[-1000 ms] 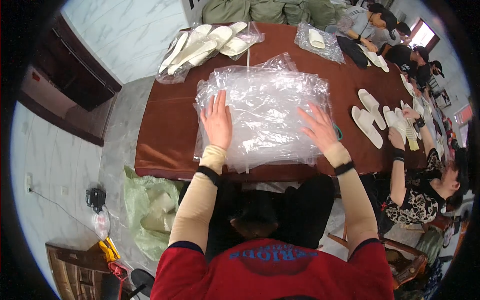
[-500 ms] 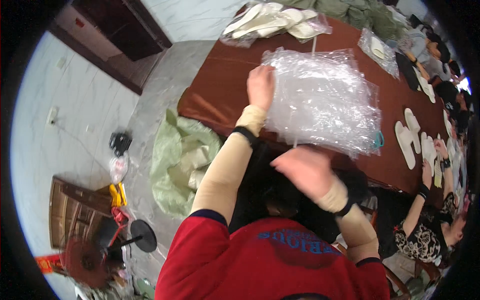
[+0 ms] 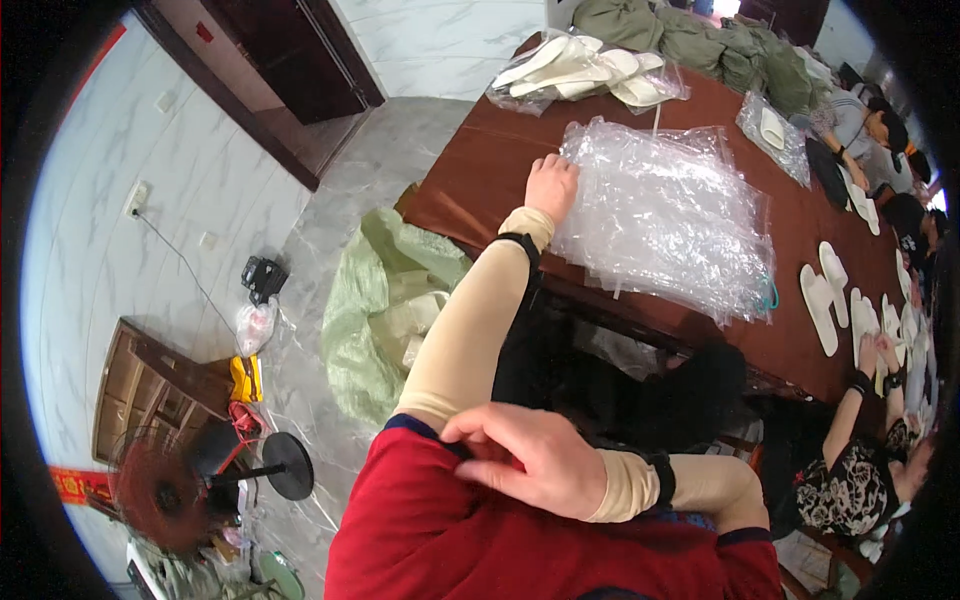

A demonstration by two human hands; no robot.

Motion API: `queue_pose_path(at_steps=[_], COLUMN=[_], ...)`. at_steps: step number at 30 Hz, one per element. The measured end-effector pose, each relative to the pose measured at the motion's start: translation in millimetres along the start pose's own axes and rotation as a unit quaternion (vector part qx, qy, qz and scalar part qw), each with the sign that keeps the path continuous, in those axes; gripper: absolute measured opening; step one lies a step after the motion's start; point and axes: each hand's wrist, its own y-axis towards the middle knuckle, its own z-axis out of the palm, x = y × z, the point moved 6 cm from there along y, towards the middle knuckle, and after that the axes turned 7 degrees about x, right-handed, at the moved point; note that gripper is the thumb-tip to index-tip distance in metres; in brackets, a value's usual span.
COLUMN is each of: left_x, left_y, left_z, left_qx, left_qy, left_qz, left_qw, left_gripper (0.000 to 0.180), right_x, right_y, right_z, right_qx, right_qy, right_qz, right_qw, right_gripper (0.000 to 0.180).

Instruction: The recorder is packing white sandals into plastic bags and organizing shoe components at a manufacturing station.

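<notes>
My left hand [image 3: 553, 188] rests at the left edge of a stack of clear plastic bags [image 3: 660, 215] on the brown-covered table [image 3: 480, 165]. Its fingers lie close together on the surface, lightly bent, with nothing visible in them. Across my body, my right hand [image 3: 545, 462] is at the navy-trimmed cuff of my red left shirt sleeve [image 3: 410, 470]. Thumb and fingers close on the cuff there. Tan arm covers and dark wrist bands are on both forearms.
White slippers in clear bags [image 3: 590, 72] lie at the table's far end, and loose white slippers [image 3: 818, 305] on the right. Left of the table stands a green woven sack [image 3: 350, 330]; a fan [image 3: 165, 490] is lower left. A co-worker's hands [image 3: 878, 355] handle slippers at the right.
My right hand has moved from near the table's front edge back and left to my left sleeve. My left hand stays by the bags while the whole view has shifted slightly.
</notes>
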Motion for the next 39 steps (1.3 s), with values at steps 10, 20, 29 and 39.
queue_pose_path(at_steps=[10, 20, 29, 39], left_x=[-4, -19, -17, 50], left_y=[3, -7, -4, -88], left_z=[-11, -13, -3, 49], left_qx=[0.074, 0.091, 0.075, -0.136], left_qy=[0.073, 0.1, -0.003, -0.75], left_qz=[0.027, 0.085, -0.081, -0.548], left_qw=[0.994, 0.987, 0.994, 0.345], left_gripper=[0.008, 0.008, 0.01, 0.025], right_x=[-14, -4, -102, -105], right_y=[8, 22, 37, 3], right_z=[-14, -30, -111, -86], right_qx=[-0.076, -0.165, -0.266, -0.299], right_qy=[-0.068, -0.498, -0.6, -0.442], right_qz=[0.016, -0.098, 0.026, -0.001], right_qw=[0.995, 0.846, 0.754, 0.846], right_gripper=[0.013, 0.013, 0.008, 0.012])
